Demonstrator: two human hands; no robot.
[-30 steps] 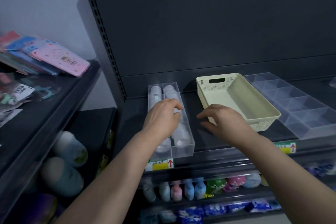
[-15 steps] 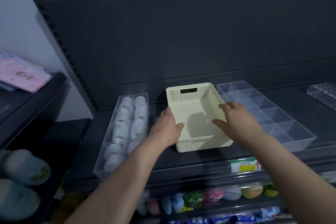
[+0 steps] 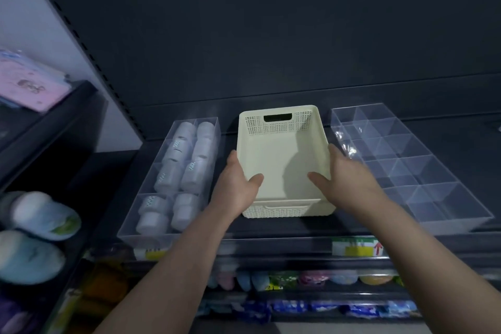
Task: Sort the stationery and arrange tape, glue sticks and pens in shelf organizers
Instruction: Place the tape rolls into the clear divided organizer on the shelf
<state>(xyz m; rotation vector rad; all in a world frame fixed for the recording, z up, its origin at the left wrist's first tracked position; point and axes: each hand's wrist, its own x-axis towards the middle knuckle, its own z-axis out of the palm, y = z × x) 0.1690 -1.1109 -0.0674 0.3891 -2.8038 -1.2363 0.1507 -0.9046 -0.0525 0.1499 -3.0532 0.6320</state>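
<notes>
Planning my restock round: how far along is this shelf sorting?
Done: the left clear organizer holds white items in its compartments. In hand: left hand and right hand grip the empty cream basket by its sides. Left: that basket and the divided clear organizer hold nothing; no pens in view.

Before you, the dark shelf (image 3: pixel 284 228) carries three containers side by side: a clear tray (image 3: pixel 141 237) of white rolls (image 3: pixel 173 179) left, a cream basket (image 3: pixel 282 122) between, a clear divided organizer (image 3: pixel 447 221) right.

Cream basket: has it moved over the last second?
Yes. The cream basket has shifted left, away from the empty clear divider tray it sat against, and now sits square between it and the bottle tray.
</notes>
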